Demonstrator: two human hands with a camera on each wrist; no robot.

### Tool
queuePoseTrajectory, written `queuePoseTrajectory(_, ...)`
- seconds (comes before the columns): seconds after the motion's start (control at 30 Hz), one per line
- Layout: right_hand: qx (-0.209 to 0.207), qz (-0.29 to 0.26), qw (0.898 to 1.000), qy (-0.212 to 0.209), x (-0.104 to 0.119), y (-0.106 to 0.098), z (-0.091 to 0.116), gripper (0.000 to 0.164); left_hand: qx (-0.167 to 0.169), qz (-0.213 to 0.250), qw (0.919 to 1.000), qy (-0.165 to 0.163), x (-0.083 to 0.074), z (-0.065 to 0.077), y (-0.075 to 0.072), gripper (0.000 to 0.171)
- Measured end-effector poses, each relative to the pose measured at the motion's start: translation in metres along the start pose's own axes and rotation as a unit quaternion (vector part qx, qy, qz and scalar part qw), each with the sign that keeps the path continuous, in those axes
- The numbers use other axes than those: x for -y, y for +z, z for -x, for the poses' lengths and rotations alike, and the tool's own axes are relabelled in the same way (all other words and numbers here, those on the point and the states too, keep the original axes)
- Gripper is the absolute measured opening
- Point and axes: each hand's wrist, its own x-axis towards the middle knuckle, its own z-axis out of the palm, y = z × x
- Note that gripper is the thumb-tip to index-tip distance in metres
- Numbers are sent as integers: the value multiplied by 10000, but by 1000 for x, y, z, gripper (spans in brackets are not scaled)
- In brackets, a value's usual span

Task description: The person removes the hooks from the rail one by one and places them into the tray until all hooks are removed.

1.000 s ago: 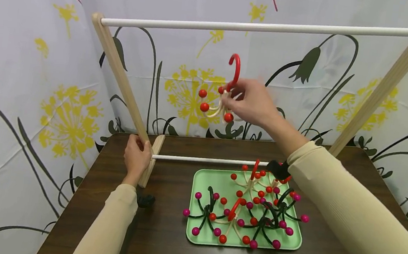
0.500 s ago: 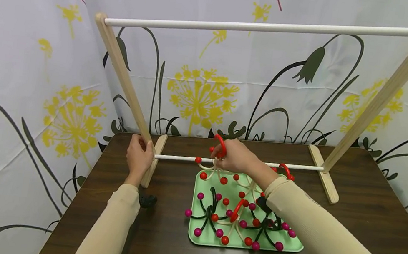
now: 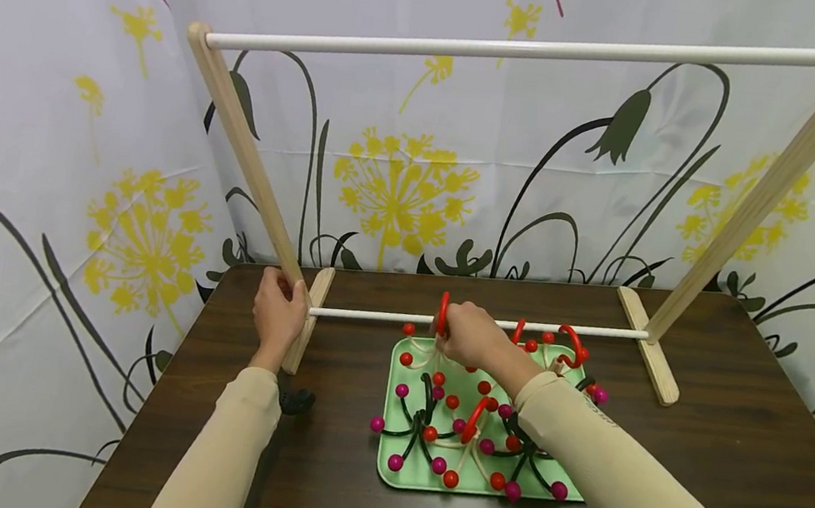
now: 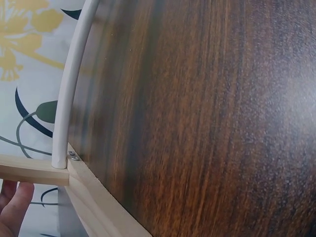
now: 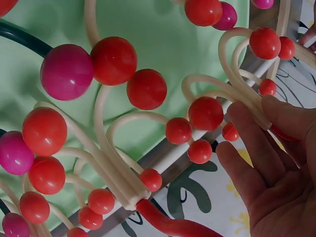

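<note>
My right hand (image 3: 473,337) pinches the stem of a small hanger (image 5: 247,101) between thumb and fingers. It has a red hook pointing up and several cream curved arms tipped with red balls. The hanger is low over the back left corner of a green tray (image 3: 400,478), its balls at the tray's edge; the hand covers part of it. My left hand (image 3: 278,311) holds the lower end of the left wooden post (image 3: 251,165) of a rack, thumb on one side as the left wrist view shows.
On the tray lie more red-hooked hangers (image 3: 473,421) and black-hooked ones (image 3: 423,411) with magenta balls. The rack's white top rod (image 3: 536,49) spans above, and its lower rod (image 3: 370,315) runs just behind the tray. A patterned curtain (image 3: 409,103) hangs behind the dark table (image 3: 321,479).
My right hand has lowered the red-hooked hanger from mid-air below the top rod to the tray's back left corner. My left hand has stayed at the post.
</note>
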Motion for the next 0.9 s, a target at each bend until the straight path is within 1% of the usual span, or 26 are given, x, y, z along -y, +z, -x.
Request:
queuePoseTrajectory(0.07,-13,19,10000,30,0,2,0,6,-16,3,10000,14,-1,-1,0,20)
queuePoseTrajectory(0.27,79,118,9997,193,2,7,1,10,-19,-6,10000,28,-1,-1,-1,20)
queuePoseTrajectory(0.5,56,287,9992,274,2,8,3,17,50,-10,10000,42,-1,0,-2,21)
queuePoseTrajectory(0.77,0,107,9995,297,2,10,4,26,42,4,10000,-52,0,0,-2,20)
queuePoseTrajectory(0.9,-69,86,9995,308,2,12,5,27,39,-5,10000,-19,1,0,-1,20)
